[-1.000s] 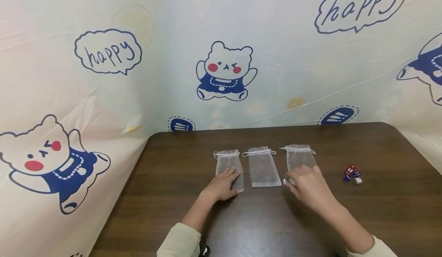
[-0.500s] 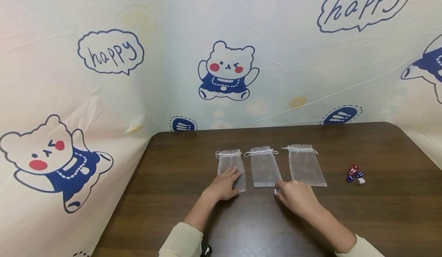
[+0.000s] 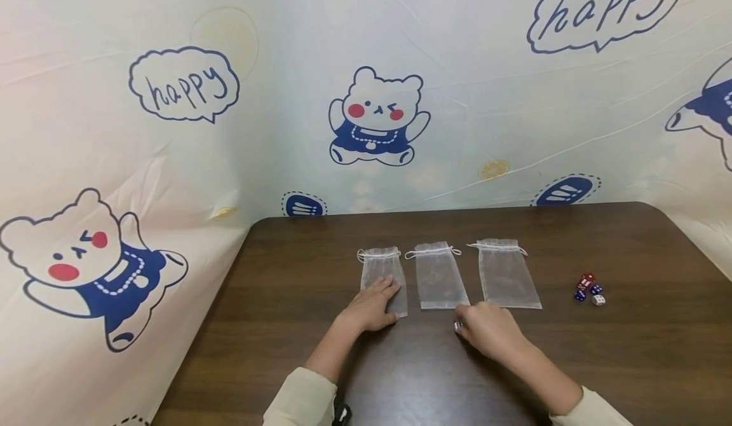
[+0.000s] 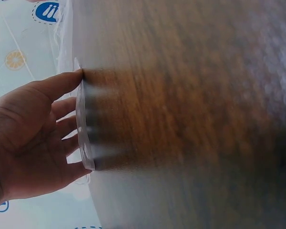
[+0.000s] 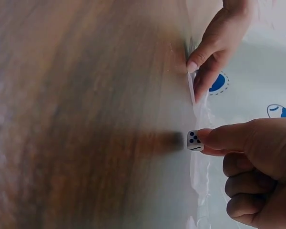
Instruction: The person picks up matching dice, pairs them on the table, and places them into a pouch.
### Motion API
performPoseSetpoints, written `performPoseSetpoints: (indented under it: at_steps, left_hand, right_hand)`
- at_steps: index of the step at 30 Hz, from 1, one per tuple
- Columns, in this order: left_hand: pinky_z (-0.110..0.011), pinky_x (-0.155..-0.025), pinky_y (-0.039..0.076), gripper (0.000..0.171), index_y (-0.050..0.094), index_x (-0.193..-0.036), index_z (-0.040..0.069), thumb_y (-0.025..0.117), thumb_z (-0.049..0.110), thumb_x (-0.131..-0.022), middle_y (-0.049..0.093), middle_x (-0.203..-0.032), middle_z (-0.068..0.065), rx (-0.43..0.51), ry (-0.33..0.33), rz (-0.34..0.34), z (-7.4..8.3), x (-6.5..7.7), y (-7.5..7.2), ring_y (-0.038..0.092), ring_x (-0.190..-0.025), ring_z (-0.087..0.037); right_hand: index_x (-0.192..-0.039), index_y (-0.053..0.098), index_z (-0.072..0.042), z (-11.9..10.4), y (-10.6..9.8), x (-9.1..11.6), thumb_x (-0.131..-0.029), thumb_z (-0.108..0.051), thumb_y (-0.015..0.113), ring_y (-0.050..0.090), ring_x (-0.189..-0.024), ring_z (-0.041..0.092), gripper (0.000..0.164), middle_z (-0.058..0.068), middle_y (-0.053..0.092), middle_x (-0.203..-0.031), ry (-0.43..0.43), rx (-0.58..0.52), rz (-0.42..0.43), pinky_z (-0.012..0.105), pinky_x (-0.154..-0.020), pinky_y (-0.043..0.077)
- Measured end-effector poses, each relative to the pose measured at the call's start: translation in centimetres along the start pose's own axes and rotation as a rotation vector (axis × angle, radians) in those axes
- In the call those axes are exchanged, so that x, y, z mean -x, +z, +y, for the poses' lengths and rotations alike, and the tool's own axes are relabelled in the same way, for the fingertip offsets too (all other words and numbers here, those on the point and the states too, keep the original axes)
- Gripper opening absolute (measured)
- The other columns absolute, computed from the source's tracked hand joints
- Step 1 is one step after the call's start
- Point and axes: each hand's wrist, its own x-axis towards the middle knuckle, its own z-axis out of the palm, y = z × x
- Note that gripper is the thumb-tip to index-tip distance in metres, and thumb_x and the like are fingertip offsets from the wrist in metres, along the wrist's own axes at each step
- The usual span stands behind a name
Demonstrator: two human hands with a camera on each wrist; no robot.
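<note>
ok so the left fingers (image 3: 382,285) rest on the left bag (image 3: 380,266), which lies on the tabletop (image 3: 286,273). next one over, to their right, is the middle bag (image 3: 440,280). the right fingers (image 3: 466,315) are just in front of its near right corner with a die (image 5: 194,141) between them, can't tell if it touches the tabletop. the right bag (image 3: 508,280) is just behind those and a bit right. well off to their right, the dice cluster (image 3: 582,284). the drawstrings (image 3: 382,255) are at the bags' far ends, beyond both sets of fingers, and the cloth (image 3: 274,95) hangs behind everything.
</note>
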Motion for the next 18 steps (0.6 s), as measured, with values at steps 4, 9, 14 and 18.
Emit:
performPoseSetpoints:
  at_steps: [4, 9, 14, 18]
  left_hand:
    - [-0.049, -0.105, 0.023, 0.062, 0.041, -0.140, 0.010, 0.065, 0.028, -0.086, 0.030, -0.147, -0.011, -0.003, 0.000, 0.005, 0.0, 0.0, 0.0, 0.024, -0.135, -0.028]
    - [-0.050, -0.105, 0.023, 0.062, 0.041, -0.140, 0.010, 0.065, 0.027, -0.086, 0.029, -0.147, -0.011, 0.004, -0.002, 0.001, 0.2, 0.1, -0.2, 0.023, -0.135, -0.028]
    - [-0.049, -0.105, 0.023, 0.061, 0.041, -0.140, 0.009, 0.064, 0.027, -0.086, 0.029, -0.147, -0.011, 0.008, -0.003, -0.001, 0.2, 0.2, -0.2, 0.023, -0.135, -0.028]
    - [-0.049, -0.105, 0.023, 0.061, 0.040, -0.140, 0.009, 0.064, 0.027, -0.086, 0.029, -0.148, -0.011, 0.018, -0.003, -0.001, 0.1, 0.2, -0.1, 0.023, -0.136, -0.028]
  right_hand:
    - [-0.072, 0.062, -0.020, 0.1, 0.2, 0.1, -0.072, -0.019, 0.077, 0.058, -0.058, 0.019, 0.014, -0.006, 0.060, -0.064, 0.008, -0.003, -0.012, 0.038, -0.046, 0.044]
    - [-0.077, 0.065, -0.020, 0.2, -0.3, 0.3, -0.071, -0.020, 0.077, 0.061, -0.061, 0.021, 0.014, -0.005, 0.063, -0.066, 0.011, -0.014, -0.013, 0.039, -0.048, 0.045]
    - [-0.086, 0.067, -0.017, 0.9, -1.7, 0.4, -0.070, -0.019, 0.078, 0.063, -0.066, 0.026, 0.019, 0.002, 0.065, -0.071, 0.040, -0.019, 0.014, 0.040, -0.048, 0.045]
    - [-0.088, 0.067, -0.014, 2.0, -2.9, 0.6, -0.072, -0.017, 0.077, 0.062, -0.065, 0.028, 0.019, 0.005, 0.066, -0.073, 0.064, -0.015, 0.049, 0.043, -0.048, 0.046]
